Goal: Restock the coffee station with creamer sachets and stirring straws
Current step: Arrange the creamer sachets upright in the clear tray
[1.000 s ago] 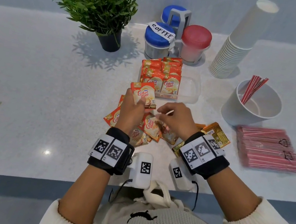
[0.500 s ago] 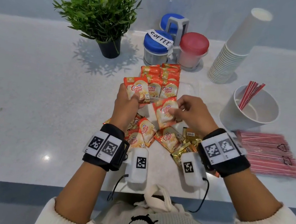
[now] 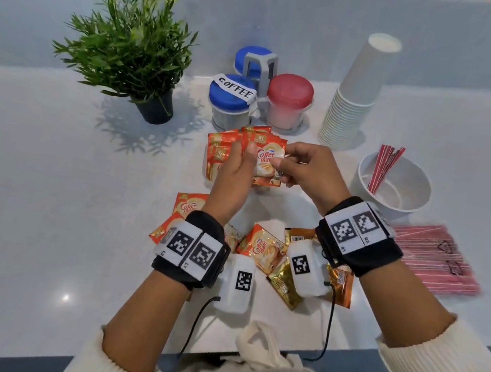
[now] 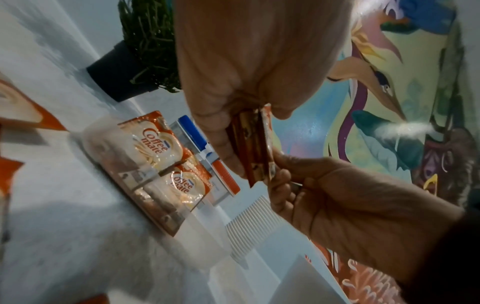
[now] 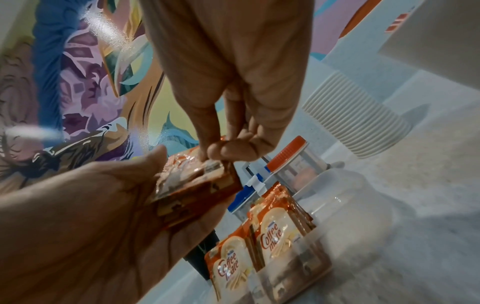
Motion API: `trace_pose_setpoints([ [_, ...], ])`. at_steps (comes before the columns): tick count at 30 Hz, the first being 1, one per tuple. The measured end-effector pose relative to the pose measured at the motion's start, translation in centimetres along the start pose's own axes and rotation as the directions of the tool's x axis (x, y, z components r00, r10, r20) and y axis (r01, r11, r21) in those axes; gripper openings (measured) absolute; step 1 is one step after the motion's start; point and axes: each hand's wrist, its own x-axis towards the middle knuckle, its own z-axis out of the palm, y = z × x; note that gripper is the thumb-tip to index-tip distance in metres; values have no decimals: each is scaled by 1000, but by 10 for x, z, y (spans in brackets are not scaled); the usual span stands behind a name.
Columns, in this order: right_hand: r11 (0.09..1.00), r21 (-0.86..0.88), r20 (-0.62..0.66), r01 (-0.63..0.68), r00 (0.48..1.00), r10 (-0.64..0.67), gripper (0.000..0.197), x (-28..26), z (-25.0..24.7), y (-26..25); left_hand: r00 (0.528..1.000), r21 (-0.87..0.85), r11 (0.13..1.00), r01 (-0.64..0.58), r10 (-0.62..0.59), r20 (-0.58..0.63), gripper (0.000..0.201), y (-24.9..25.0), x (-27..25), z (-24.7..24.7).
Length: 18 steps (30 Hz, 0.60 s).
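Note:
Both hands hold a small stack of orange Coffee-mate creamer sachets above the clear tray, which has more sachets standing in it. My left hand grips the stack's left side, thumb on the front. From the right, my right hand pinches the top sachet. In the left wrist view the stack shows edge-on between the left fingers. In the right wrist view the right fingertips press on the stack. Loose sachets lie on the counter near my wrists. Red stirring straws lean in a white bowl.
A pack of red straws lies at the right. Behind the tray stand blue and red lidded jars, one labelled COFFEE. A tall stack of white paper cups is at the back right, a potted plant at the back left.
My right hand picked a sachet from the loose pile and brought it to the stack in my left hand. Both hands moved away from me, up over the tray.

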Motion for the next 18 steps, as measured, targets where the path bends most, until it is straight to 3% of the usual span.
trace_pose_setpoints([
  [6,999,-34,-29,26,999,-27,13,22,-10,-6,992,148,982,-114,104,73,43,8,25,3],
  [11,956,-293,-170,29,982,-82,12,50,-22,-7,992,403,909,-109,75,100,29,15,59,1],
  [14,910,-415,-215,5,971,-104,17,62,-27,-3,991,579,805,-129,88,99,31,6,76,1],
  [18,872,-486,-193,-58,980,-42,9,75,-23,11,988,773,616,-153,68,141,49,-11,84,8],
])
